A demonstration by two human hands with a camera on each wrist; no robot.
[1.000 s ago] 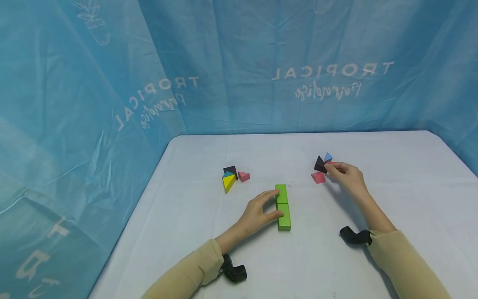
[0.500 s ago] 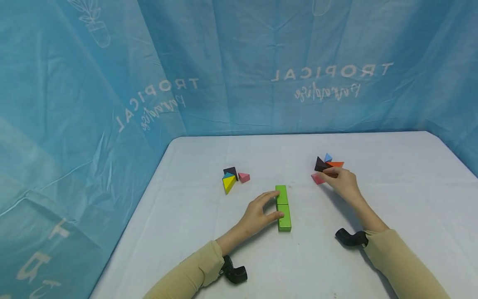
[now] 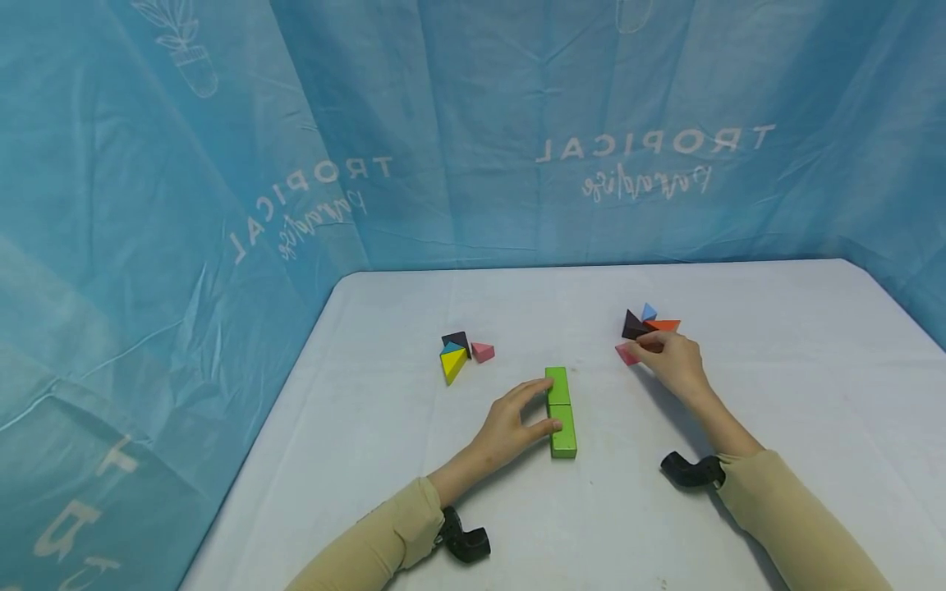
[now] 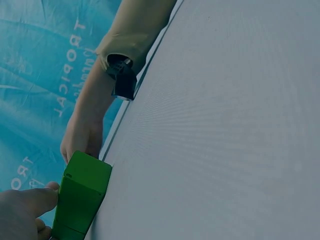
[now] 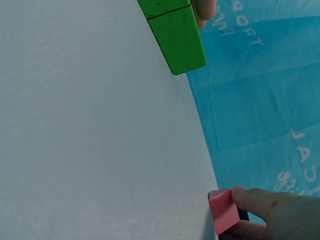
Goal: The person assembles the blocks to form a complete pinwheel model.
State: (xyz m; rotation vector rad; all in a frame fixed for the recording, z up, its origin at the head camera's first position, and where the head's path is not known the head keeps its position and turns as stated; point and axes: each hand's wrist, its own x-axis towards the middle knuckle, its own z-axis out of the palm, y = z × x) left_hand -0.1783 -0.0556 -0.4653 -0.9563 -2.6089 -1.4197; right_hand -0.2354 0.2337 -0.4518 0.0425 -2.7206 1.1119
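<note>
Two green rectangular blocks lie end to end on the white table in the head view. My left hand rests at their left side, index fingertip on the far block and thumb on the near one. In the left wrist view, the thumb meets the side of a green block. My right hand pinches a small pink block between thumb and fingers, partly hiding it. Just beyond sit a black triangular block, an orange triangular block and a small blue one.
To the left lies another cluster: a black block, a yellow block with a blue top and a pink block. The white table meets a blue curtain at its back and left. Black wrist-worn cameras hang below both sleeves.
My right hand has moved slightly left and nearer, from the black and orange blocks to the pink block. The orange block now shows more fully. My left hand has stayed at the green blocks.
</note>
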